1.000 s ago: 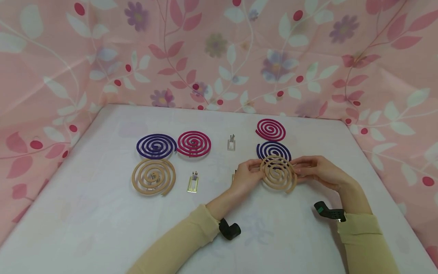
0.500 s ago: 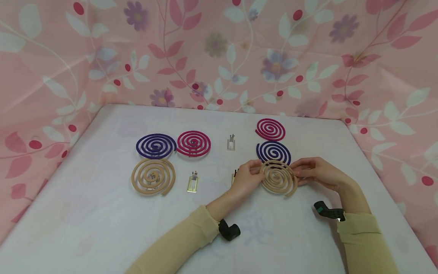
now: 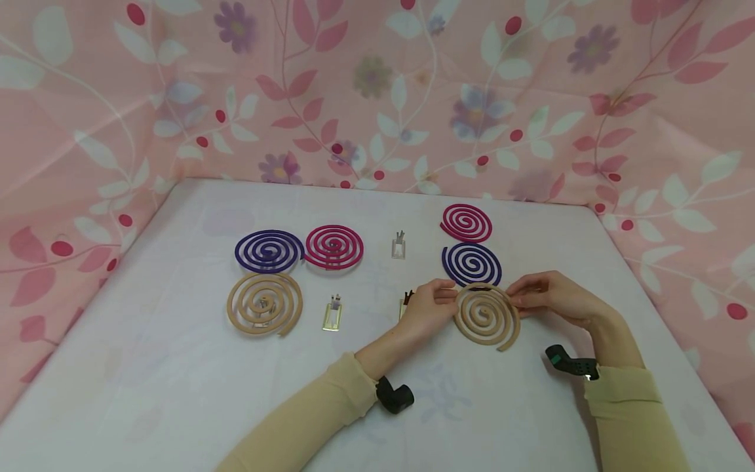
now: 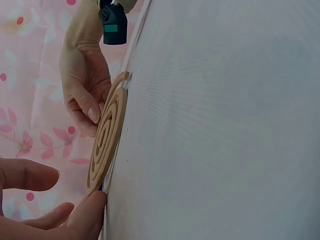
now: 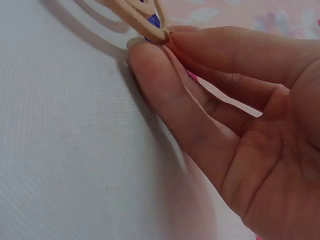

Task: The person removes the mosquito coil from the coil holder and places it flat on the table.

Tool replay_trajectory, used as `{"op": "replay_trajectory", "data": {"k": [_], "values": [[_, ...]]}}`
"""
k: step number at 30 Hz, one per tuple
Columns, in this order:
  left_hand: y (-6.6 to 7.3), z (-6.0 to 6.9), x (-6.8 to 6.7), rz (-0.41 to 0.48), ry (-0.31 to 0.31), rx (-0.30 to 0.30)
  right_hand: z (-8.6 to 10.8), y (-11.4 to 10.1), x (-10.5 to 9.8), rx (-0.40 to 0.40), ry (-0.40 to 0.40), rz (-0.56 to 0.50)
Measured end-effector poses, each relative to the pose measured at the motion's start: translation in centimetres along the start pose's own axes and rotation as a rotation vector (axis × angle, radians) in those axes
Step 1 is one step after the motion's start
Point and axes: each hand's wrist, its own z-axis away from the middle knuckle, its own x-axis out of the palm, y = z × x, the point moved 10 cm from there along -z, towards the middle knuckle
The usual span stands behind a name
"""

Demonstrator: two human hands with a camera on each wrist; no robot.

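A tan mosquito coil (image 3: pixel 485 314) lies at or just above the white table, right of the middle in the head view. My right hand (image 3: pixel 548 298) pinches its right rim; in the right wrist view the thumb and a finger meet on the coil's edge (image 5: pixel 142 20). My left hand (image 3: pixel 429 307) is at the opposite rim. The left wrist view shows a fingertip touching the coil (image 4: pixel 107 135), with other fingers spread apart from it. Directly behind lies a blue coil (image 3: pixel 472 263), and beyond it a pink coil (image 3: pixel 466 223).
On the left, a blue coil (image 3: pixel 269 252), a pink coil (image 3: pixel 334 248) and a tan coil (image 3: pixel 265 304) sit over metal stands. Bare stands are a silver one (image 3: pixel 398 248), a gold one (image 3: pixel 333 314) and one (image 3: pixel 404 305) partly behind my left hand. Floral cloth (image 3: pixel 377 98) surrounds the table.
The tan coil has come down and toward me, off the blue coil it overlapped, so more of the blue one shows. The left fingers have loosened from its rim.
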Motion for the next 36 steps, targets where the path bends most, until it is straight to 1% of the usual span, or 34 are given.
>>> {"op": "replay_trajectory", "data": {"k": [6, 15, 21, 23, 28, 36], "values": [[0.09, -0.01, 0.08, -0.031, -0.025, 0.022, 0.07, -0.31, -0.19, -0.026, 0.013, 0.016], [-0.2, -0.04, 0.18, -0.057, -0.046, 0.01, 0.05, -0.25, -0.22, -0.014, 0.021, 0.024], [-0.07, -0.05, 0.28, -0.057, -0.06, 0.027, 0.02, 0.04, -0.72, 0.003, 0.06, 0.05], [-0.16, -0.1, 0.32, -0.056, -0.062, 0.024, 0.04, 0.08, -0.86, 0.005, 0.073, 0.057], [-0.23, -0.1, 0.43, -0.062, -0.069, 0.022, 0.08, 0.06, -0.9, 0.004, 0.076, 0.063], [0.23, 0.37, 0.53, -0.076, -0.094, 0.023, 0.07, -0.04, -0.93, 0.014, 0.086, 0.075]]}}
